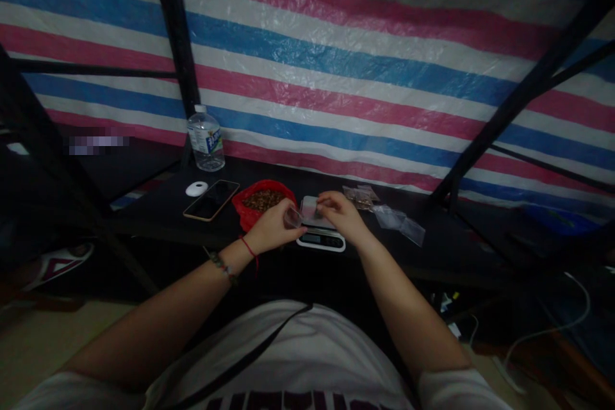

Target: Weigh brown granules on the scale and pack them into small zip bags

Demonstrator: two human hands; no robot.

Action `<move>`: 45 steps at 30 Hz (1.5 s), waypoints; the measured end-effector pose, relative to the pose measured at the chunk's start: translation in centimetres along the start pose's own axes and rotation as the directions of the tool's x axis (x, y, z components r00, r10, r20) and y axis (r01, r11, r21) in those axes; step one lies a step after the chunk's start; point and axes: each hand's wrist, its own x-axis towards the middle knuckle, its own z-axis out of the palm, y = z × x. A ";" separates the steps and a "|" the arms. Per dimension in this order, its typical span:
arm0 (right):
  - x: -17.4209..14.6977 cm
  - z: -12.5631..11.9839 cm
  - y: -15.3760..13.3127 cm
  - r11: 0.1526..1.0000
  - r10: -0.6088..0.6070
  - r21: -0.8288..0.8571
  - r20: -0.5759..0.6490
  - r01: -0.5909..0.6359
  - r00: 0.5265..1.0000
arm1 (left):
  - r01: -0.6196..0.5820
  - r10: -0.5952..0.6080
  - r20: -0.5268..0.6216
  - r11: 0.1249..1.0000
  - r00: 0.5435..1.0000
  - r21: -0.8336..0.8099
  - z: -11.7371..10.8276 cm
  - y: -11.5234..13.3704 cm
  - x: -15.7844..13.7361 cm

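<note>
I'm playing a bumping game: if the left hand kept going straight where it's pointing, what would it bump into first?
From the left hand, probably the right hand, across the digital scale. Depth is unclear, so it might brush the scale first.

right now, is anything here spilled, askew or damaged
Nothing looks spilled or damaged, as far as this dim view shows: the brown pieces lie within the red bag, and the bottle stands upright. Only the clear bags overlap loosely, slightly askew.
</note>
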 end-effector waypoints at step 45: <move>0.6 1.4 -3.1 0.987 0.038 -0.160 0.216 -0.003 0.976 | -0.050 0.053 0.030 0.995 0.998 -0.084 -0.2 0.7 -0.1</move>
